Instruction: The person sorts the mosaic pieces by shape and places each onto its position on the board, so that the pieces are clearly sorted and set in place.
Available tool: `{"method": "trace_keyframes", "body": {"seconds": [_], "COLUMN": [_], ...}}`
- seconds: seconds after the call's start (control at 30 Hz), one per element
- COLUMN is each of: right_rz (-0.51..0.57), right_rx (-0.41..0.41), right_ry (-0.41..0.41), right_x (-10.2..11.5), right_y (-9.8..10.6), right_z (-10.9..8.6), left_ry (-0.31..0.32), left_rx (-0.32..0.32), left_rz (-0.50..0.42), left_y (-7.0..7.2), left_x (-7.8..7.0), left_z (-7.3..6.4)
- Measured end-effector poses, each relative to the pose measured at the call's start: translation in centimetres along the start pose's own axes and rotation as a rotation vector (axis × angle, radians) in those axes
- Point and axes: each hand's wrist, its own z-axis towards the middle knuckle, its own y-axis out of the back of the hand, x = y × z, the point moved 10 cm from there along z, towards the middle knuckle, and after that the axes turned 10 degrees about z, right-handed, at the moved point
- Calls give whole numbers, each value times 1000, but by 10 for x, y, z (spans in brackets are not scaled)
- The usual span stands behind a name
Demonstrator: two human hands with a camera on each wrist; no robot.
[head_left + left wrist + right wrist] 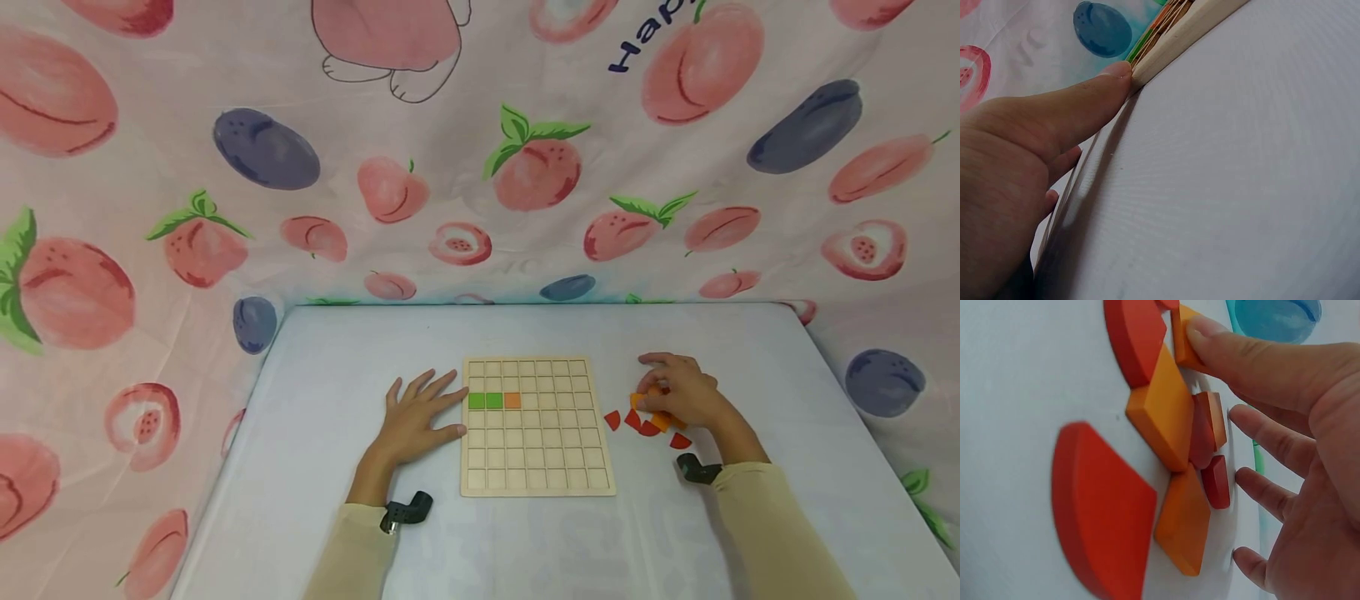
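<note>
A square wooden board (537, 458) with a grid of cells lies on the white table. Two green tiles (485, 401) and one orange tile (512, 401) fill cells at the left of its third row. My left hand (412, 425) rests at the board's left edge with fingers spread, its thumb touching the rim. On the right, my right hand (682, 392) pinches an orange square block (1184, 339) by the thumb; the index finger is mostly hidden in the right wrist view. Beneath and beside that hand lie more orange blocks (1166, 409) and several red quarter-round blocks (1100, 512).
Fruit-printed cloth (450, 183) hangs behind and at both sides of the table (540, 550). A black wrist camera (408, 510) sits on the left wrist and another black camera (697, 469) on the right.
</note>
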Motion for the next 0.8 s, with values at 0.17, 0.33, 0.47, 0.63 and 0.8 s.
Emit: {"method": "trace_keyframes", "body": {"seconds": [0.17, 0.33, 0.47, 0.63, 0.8], "right_rz": [29, 26, 43, 116, 140], "right_rx": [-12, -42, -76, -87, -88], "right_ry": [2, 54, 82, 125, 175], "right_x": [5, 16, 27, 40, 52], "right_y": [1, 3, 3, -2, -9], "right_z": [0, -2, -2, 2, 7], "left_ry": [0, 1, 3, 4, 3], "left_rx": [-2, 1, 1, 2, -6], "left_rz": [-1, 4, 2, 0, 0], "left_y": [0, -1, -1, -1, 0], "left_x": [0, 0, 0, 0, 0], "left_z": [0, 0, 0, 0, 1]}}
